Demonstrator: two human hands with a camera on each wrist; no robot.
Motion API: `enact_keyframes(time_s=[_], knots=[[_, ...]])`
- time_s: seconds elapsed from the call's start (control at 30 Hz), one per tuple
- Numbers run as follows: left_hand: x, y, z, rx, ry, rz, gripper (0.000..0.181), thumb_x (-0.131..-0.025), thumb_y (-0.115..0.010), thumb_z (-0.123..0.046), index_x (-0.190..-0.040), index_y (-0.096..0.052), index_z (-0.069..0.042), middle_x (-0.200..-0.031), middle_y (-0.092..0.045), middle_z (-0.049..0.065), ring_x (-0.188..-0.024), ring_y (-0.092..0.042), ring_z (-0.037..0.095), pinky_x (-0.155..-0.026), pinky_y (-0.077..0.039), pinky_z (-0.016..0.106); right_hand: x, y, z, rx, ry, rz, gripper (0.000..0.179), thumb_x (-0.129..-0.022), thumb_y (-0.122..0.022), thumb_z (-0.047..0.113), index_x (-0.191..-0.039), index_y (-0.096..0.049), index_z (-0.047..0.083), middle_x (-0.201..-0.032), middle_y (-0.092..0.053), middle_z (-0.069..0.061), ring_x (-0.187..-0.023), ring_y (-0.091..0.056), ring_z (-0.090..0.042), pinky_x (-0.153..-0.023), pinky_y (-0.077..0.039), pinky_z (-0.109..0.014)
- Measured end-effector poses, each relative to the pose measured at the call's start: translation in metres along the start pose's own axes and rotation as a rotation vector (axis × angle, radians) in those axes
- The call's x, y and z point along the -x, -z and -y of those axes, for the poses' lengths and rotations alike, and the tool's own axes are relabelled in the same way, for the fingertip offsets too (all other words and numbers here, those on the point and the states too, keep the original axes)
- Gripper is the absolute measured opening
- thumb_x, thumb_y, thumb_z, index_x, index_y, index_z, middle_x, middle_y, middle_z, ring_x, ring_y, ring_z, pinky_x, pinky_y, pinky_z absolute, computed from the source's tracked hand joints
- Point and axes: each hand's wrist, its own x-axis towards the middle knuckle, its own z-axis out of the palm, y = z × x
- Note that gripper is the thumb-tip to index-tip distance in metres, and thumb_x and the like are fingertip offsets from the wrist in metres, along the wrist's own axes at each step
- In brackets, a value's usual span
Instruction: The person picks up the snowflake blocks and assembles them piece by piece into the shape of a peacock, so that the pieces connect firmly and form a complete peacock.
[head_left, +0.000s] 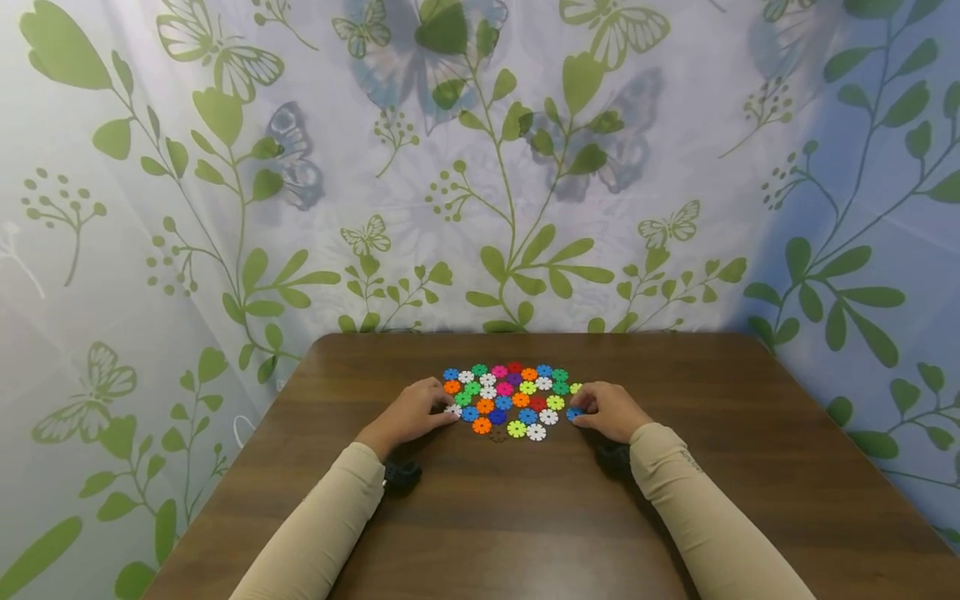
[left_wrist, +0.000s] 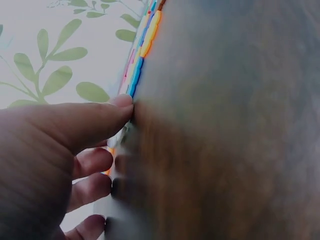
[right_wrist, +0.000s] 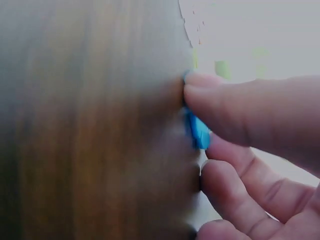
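Observation:
Many-coloured flat notched plastic discs (head_left: 503, 402) lie side by side in a loose patch on the brown wooden table (head_left: 480, 517). At the patch's left edge, my left hand (head_left: 412, 410) pinches a white notched disc (head_left: 453, 411) with thumb and fingertips, low at the tabletop. Opposite it, my right hand (head_left: 611, 410) holds a blue notched disc (head_left: 574, 413) between thumb and index finger. The right wrist view shows this blue disc (right_wrist: 200, 132) standing out below the thumb. The other fingers of both hands are bent, their tips close to the wood.
A yellow-green disc (head_left: 576, 388) lies just beyond the right fingertips. At the front of the patch, a brown disc (head_left: 498, 434) nearly blends into the wood. A patterned curtain (head_left: 480, 208) hangs behind the table's far edge. Dark straps (head_left: 403, 477) sit at both wrists.

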Motion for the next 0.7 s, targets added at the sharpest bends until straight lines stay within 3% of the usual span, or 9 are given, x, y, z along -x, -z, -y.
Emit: enact_keyframes(time_s=[0.33,0.53,0.7], knots=[[0.0,-0.006,0.001,0.324,0.124,-0.075,0.017,-0.094,-0.084,-0.023,-0.103,-0.072,-0.016,-0.092,-0.066,-0.006,-0.082,-0.062,0.013,-0.076,-0.056,0.033,0.002,-0.002,0.001,-0.052,-0.012,-0.006,0.024,-0.089,-0.087,0.009,-0.111,-0.078,0.005,-0.096,-0.065,-0.001,-0.085,-0.059,-0.02,-0.077,-0.054,-0.04],[-0.004,-0.011,-0.013,0.493,0.172,-0.152,0.017,-0.094,-0.084,-0.021,-0.104,-0.075,-0.012,-0.094,-0.07,-0.004,-0.087,-0.067,0.016,-0.081,-0.057,0.035,0.003,-0.004,0.011,-0.168,-0.03,-0.061,0.027,-0.094,-0.081,0.007,-0.121,-0.076,0.004,-0.109,-0.073,-0.007,-0.085,-0.068,-0.02,-0.073,-0.058,-0.036],[-0.008,-0.018,-0.027,0.651,0.201,-0.166,0.018,-0.096,-0.082,-0.02,-0.108,-0.076,-0.008,-0.095,-0.072,0.001,-0.086,-0.07,0.024,-0.076,-0.061,0.036,0.0,-0.01,0.025,-0.277,0.0,-0.101,0.03,-0.097,-0.078,0.005,-0.127,-0.075,0.001,-0.112,-0.075,-0.012,-0.079,-0.073,-0.024,-0.074,-0.061,-0.038]])
